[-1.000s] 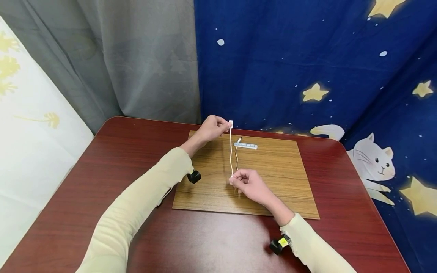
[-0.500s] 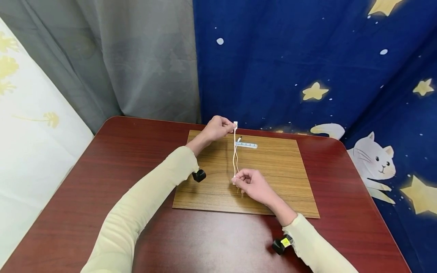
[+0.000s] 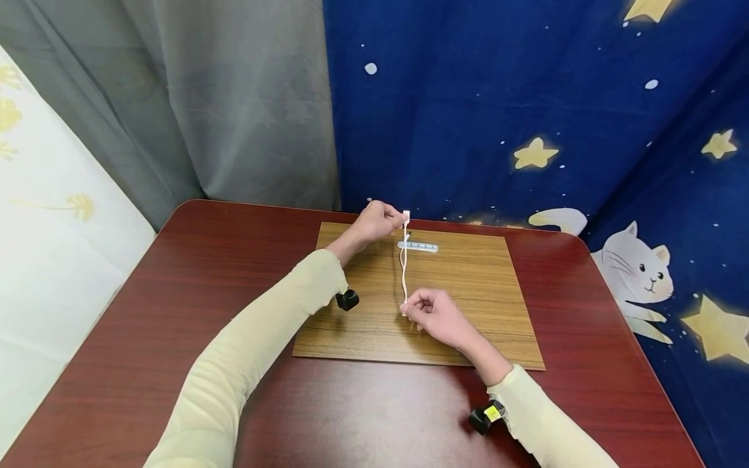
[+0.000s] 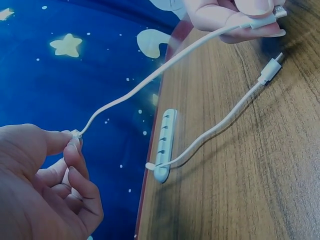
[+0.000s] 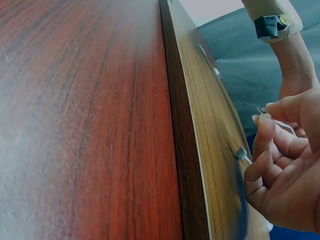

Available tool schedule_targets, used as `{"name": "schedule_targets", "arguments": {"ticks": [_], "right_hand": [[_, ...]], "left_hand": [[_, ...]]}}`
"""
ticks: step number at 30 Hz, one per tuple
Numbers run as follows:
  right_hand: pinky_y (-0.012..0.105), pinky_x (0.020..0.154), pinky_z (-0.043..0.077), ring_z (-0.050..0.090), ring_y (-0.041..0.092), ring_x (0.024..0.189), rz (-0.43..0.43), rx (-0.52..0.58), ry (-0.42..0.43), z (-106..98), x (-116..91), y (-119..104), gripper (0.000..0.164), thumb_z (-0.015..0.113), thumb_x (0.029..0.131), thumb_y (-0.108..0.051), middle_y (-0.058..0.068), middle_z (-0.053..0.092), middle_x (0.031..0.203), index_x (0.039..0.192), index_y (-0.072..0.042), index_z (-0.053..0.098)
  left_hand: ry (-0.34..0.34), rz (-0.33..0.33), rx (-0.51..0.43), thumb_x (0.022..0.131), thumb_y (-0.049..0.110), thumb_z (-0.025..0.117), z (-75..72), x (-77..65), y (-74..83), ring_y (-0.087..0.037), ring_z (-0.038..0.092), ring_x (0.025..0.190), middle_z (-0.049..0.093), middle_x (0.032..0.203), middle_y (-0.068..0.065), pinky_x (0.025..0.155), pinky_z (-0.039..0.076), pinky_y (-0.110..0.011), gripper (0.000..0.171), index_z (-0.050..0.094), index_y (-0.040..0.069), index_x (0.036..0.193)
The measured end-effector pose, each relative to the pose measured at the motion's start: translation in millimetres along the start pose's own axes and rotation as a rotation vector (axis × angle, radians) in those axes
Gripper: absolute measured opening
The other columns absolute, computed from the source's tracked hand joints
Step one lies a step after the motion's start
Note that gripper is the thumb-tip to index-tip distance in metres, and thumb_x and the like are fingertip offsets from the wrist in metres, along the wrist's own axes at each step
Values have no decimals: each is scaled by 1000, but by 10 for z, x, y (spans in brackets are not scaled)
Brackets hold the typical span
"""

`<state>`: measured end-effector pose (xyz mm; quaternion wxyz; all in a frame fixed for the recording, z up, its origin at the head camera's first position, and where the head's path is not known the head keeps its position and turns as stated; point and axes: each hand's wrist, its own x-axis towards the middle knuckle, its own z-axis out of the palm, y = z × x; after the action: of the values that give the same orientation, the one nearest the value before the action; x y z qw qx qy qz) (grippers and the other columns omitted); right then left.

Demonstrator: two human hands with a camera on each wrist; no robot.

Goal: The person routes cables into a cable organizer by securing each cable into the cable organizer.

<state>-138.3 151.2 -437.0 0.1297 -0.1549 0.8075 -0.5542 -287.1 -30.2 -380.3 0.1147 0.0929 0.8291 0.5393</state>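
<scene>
My left hand (image 3: 374,222) pinches one white end of a short white charging cable (image 4: 145,87) between thumb and fingertips, raised near the board's back edge. Nearer to me, my right hand (image 3: 437,320) grips the cable's other plug (image 4: 262,21), whose metal tip pokes out past the fingers. The cable runs between both hands with a slight bend. Below it, a second white cable (image 4: 215,129) passes through the end slot of a light blue cable clip (image 4: 168,135). That cable's free plug (image 4: 270,71) points toward the right hand.
A wood-grain board (image 3: 480,325) lies under the hands on a dark red table (image 3: 328,416). Grey (image 3: 257,97) and blue star-patterned curtains (image 3: 468,117) hang right behind the table's back edge. The left sleeve (image 3: 263,331) covers part of the board's left side.
My left hand has shifted a little to the right with its cable end, and the held cable now overlaps the second cable in the head view. The right hand has barely moved.
</scene>
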Motion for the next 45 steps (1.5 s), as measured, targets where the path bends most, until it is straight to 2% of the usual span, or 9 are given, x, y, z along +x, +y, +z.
{"name": "schedule_targets", "arguments": {"ticks": [7, 16, 21, 25, 29, 35, 40, 45], "right_hand": [[27, 56, 50, 55, 15, 60, 16, -2, -18, -22, -4, 19, 16, 67, 99, -8, 14, 64, 79, 90, 5, 69], [29, 57, 51, 55, 19, 62, 39, -27, -18, -50, -35, 13, 15, 63, 100, -3, 18, 64, 82, 94, 9, 69], [30, 56, 50, 54, 23, 62, 50, -34, -22, -58, -31, 6, 15, 61, 100, 1, 23, 62, 81, 94, 14, 66], [27, 54, 48, 53, 19, 61, 53, -37, -6, -75, -36, 7, 15, 63, 100, -2, 16, 62, 79, 93, 11, 67], [25, 53, 46, 53, 16, 59, 54, -40, 18, -98, -46, 21, 16, 64, 100, -6, 12, 63, 77, 91, 7, 68], [24, 52, 45, 53, 15, 58, 55, -51, 38, -116, -38, 48, 15, 63, 99, -3, 9, 62, 75, 90, 6, 69], [23, 50, 43, 52, 14, 57, 72, -69, 50, -126, -36, 49, 15, 63, 99, -2, 9, 62, 72, 87, 5, 69], [23, 48, 40, 52, 15, 56, 98, -80, 51, -120, -39, 59, 16, 64, 99, -4, 9, 61, 69, 86, 4, 69]], "left_hand": [[-24, -50, 11, 102, 25, 65, 41, 30, -28, -22, 57, 83, 67, 100, -19, 69, 43, -29, 25, 74, 1, 101], [-19, -12, 81, 103, 25, 63, 133, 52, -37, -19, 55, 79, 68, 97, -14, 67, 42, -27, 27, 75, 0, 101], [1, -1, 141, 103, 25, 63, 180, 82, -56, -18, 53, 76, 66, 88, -6, 63, 38, -26, 27, 76, 2, 97], [16, -20, 187, 102, 25, 64, 200, 128, -83, -17, 51, 72, 65, 83, -3, 59, 35, -26, 27, 78, 3, 95], [20, -47, 220, 102, 26, 65, 217, 165, -118, -17, 51, 73, 66, 87, -2, 59, 35, -25, 25, 79, 5, 98], [28, -33, 258, 102, 29, 64, 247, 175, -162, -17, 54, 80, 69, 93, -3, 64, 39, -25, 28, 79, 6, 97], [43, -8, 319, 102, 33, 63, 283, 180, -167, -17, 56, 86, 69, 97, -1, 73, 43, -28, 30, 81, 11, 94], [44, -21, 369, 102, 35, 62, 329, 197, -170, -17, 57, 88, 68, 95, 1, 78, 44, -31, 31, 81, 14, 90]]}}
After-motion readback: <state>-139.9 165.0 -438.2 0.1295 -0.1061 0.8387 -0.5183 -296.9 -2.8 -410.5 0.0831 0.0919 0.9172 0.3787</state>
